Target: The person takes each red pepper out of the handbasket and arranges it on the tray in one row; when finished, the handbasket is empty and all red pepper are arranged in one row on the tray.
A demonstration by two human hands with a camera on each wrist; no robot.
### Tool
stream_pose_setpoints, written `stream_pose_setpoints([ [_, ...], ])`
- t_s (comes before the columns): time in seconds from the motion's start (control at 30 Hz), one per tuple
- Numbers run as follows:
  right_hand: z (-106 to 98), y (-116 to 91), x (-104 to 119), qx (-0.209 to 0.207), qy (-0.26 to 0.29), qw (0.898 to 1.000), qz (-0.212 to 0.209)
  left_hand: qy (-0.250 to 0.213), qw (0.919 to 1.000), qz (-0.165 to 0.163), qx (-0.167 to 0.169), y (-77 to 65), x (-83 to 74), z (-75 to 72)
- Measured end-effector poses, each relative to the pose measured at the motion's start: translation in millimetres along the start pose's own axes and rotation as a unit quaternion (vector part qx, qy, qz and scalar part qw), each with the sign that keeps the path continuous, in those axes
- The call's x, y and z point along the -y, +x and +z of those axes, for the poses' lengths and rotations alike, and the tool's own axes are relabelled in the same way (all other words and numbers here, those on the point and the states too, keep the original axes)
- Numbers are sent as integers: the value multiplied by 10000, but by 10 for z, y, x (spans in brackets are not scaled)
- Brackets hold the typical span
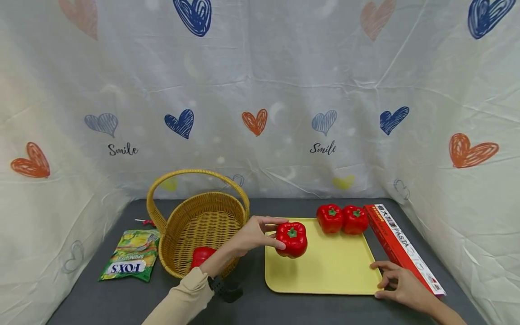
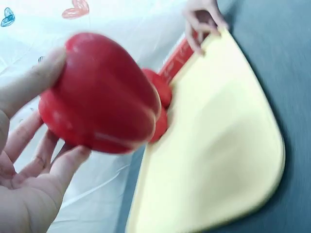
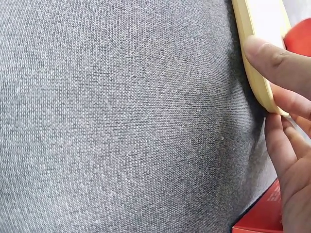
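My left hand [image 1: 256, 237] holds a red bell pepper [image 1: 291, 240] with a green stem above the left part of a yellow tray [image 1: 325, 271]. Thumb and fingertips grip its side, close up in the left wrist view. Two more red bell peppers [image 1: 330, 219] sit side by side at the tray's back right. At the tray's front right corner, my right hand [image 1: 400, 285] grips the rim; in the right wrist view the thumb [image 3: 277, 60] lies on the front side and the fingers bend round the corner. Another red pepper [image 1: 201, 256] lies in the wicker basket [image 1: 203, 203], partly hidden by my left forearm.
The basket, with its tall handle, stands left of the tray. A green Fox's candy bag [image 1: 132, 255] lies farther left, a small red-and-white item [image 1: 145, 221] behind it. Along the tray's right side lies a red pasta box [image 1: 400, 239]. A heart-printed curtain hangs behind the grey table.
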State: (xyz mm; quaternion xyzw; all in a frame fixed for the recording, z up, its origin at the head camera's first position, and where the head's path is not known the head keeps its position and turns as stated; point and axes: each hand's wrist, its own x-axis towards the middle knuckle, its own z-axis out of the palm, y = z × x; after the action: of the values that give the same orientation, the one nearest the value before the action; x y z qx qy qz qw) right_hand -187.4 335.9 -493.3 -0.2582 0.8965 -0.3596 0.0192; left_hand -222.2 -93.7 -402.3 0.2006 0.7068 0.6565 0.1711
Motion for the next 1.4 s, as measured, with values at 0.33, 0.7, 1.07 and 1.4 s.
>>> stream_pose_setpoints([
  [0.33, 13, 18, -57, -11, 155, 9998, -144, -200, 9964, 16, -827, 452, 437, 230],
  [0.7, 14, 20, -33, -100, 209, 9995, -207, 84, 9948, 80, -1014, 817, 682, 83],
  [1.07, 23, -18, -54, -55, 293, 9992, -282, 83, 9971, -77, -756, 1078, 663, 165],
  [1.4, 13, -5, -19, 18, 282, 9996, 35, 46, 9975, 42, -704, 1130, 643, 222],
])
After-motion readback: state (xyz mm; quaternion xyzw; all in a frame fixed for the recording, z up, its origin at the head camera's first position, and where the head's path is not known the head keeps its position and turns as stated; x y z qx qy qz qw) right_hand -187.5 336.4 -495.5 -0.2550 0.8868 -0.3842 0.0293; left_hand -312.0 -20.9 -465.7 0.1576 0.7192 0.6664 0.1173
